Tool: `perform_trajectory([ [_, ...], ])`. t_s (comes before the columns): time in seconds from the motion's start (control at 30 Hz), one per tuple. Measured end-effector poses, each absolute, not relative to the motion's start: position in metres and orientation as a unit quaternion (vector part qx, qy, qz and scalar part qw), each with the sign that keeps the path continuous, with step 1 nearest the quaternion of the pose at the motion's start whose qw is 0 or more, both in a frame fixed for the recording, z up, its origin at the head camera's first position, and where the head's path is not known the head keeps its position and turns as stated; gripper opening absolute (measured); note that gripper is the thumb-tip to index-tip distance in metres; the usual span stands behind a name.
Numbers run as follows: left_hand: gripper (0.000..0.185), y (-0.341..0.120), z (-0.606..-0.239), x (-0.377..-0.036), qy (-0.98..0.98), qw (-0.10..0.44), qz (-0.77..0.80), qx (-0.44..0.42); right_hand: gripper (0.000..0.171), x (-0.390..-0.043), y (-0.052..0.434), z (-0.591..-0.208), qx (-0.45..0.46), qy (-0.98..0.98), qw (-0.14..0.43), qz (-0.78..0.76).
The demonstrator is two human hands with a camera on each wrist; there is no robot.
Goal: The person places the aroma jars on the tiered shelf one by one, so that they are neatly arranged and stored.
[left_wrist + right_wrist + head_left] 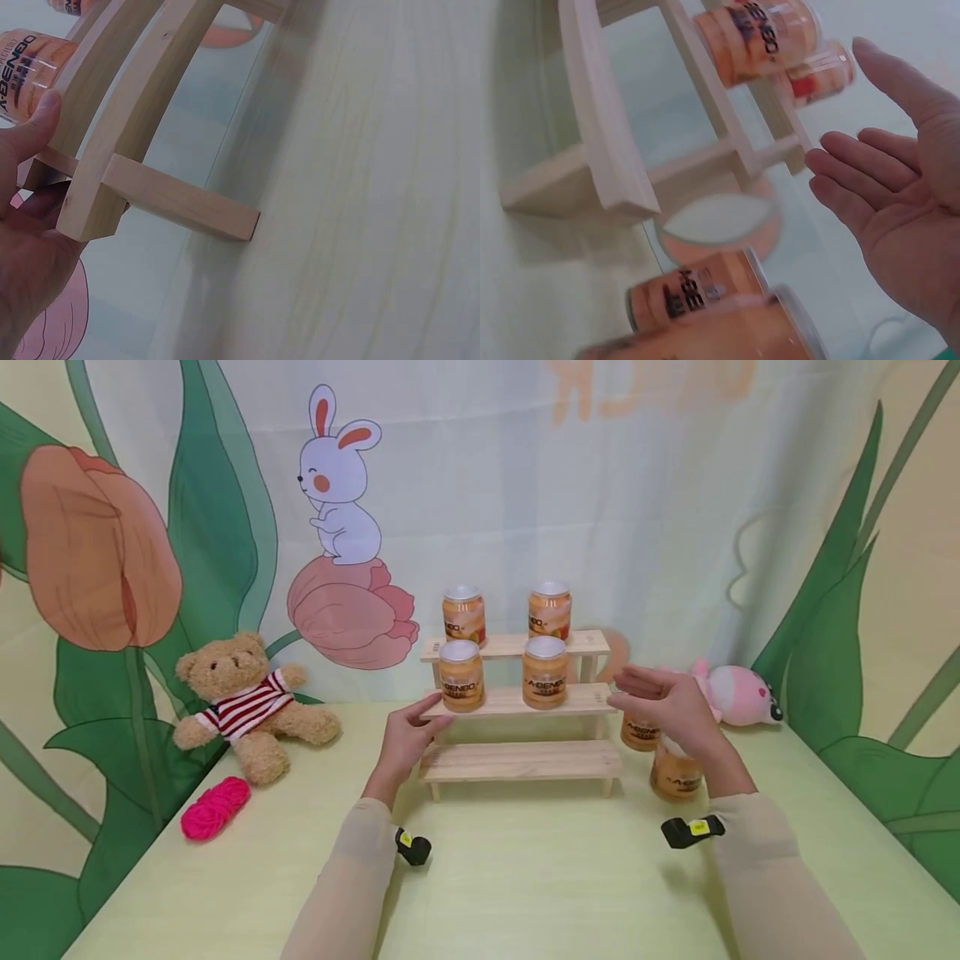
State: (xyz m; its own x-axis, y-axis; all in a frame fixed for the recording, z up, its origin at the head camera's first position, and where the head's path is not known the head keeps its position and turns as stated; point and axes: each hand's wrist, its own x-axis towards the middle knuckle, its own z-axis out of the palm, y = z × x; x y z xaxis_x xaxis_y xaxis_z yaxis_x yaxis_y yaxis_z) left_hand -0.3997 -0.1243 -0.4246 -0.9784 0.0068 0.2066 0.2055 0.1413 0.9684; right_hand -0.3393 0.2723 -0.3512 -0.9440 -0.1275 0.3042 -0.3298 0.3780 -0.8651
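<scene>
Jars on the table come nearest: one stands just below the right hand, another behind it, partly hidden by the fingers. That hand hovers flat, fingers straight and holding nothing, just right of the rack. The left hand grips the rack's left end at the middle step, thumb on top, fingers seemingly curled under; the wrist view is too close to be sure. Past the thumb a jar sits on the middle step, another toward the right hand. Farther up, the top step carries two more.
</scene>
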Motion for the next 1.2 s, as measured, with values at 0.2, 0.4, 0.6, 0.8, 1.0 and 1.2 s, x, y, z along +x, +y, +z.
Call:
perform_trajectory([
  [0.2, 0.052, -0.127, -0.425, -0.401, -0.752, 0.071, -0.651, -0.076, 0.072, -0.339, 0.299, -0.35, 0.119, -0.853, 0.112, 0.496],
  [0.4, 0.05, -0.125, -0.422, -0.401, -0.752, 0.078, -0.65, -0.079, 0.061, -0.337, 0.333, -0.356, 0.127, -0.851, 0.115, 0.496],
  [0.6, 0.049, -0.125, -0.423, -0.401, -0.754, 0.078, -0.647, -0.077, 0.055, -0.334, 0.356, -0.363, 0.145, -0.856, 0.066, 0.491],
  [0.8, 0.05, -0.128, -0.426, -0.4, -0.751, 0.08, -0.651, -0.078, 0.052, -0.335, 0.366, -0.371, 0.16, -0.856, 0.02, 0.491],
  [1.0, 0.048, -0.127, -0.426, -0.401, -0.75, 0.087, -0.651, -0.084, 0.058, -0.338, 0.376, -0.386, 0.192, -0.861, -0.029, 0.47],
  [1.2, 0.049, -0.125, -0.429, -0.402, -0.75, 0.09, -0.649, -0.086, 0.059, -0.342, 0.384, -0.409, 0.23, -0.815, -0.073, 0.527],
])
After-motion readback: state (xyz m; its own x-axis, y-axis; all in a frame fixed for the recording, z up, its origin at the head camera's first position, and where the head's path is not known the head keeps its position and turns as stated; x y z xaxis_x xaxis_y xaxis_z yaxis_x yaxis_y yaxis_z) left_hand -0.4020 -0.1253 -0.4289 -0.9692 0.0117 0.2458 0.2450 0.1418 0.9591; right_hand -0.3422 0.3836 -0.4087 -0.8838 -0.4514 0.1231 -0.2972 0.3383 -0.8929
